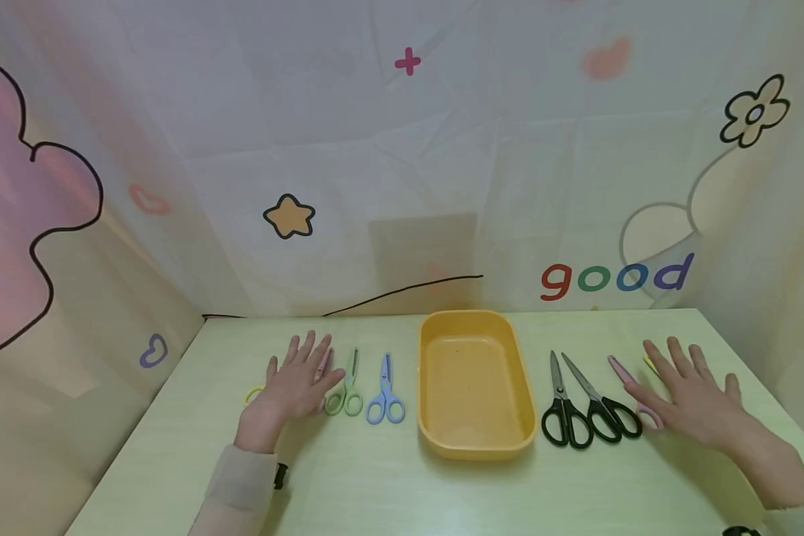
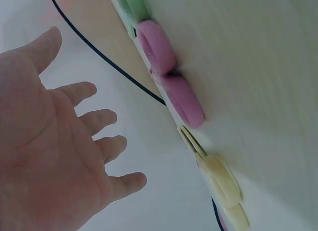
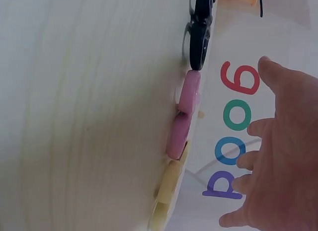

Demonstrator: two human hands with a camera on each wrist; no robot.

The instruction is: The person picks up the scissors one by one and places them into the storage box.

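My left hand (image 1: 298, 387) is spread flat, palm down, above the left row of scissors, holding nothing. Under it, partly covered, lie pink scissors (image 2: 185, 99) and yellow scissors (image 2: 222, 184). Green scissors (image 1: 351, 387) and blue scissors (image 1: 385, 394) lie to its right. My right hand (image 1: 700, 398), also with fingers spread, hovers above the right row. It partly hides pink scissors (image 3: 189, 94) and yellow scissors (image 3: 169, 184). Two pairs with black handles, the left black scissors (image 1: 563, 409) and the right black scissors (image 1: 603, 413), lie just left of that hand.
A yellow-orange plastic tray (image 1: 477, 445) stands between the two rows, near the table's middle. The pale table (image 1: 348, 491) ends at a printed curtain (image 1: 335, 97) behind, which also hangs along both sides.
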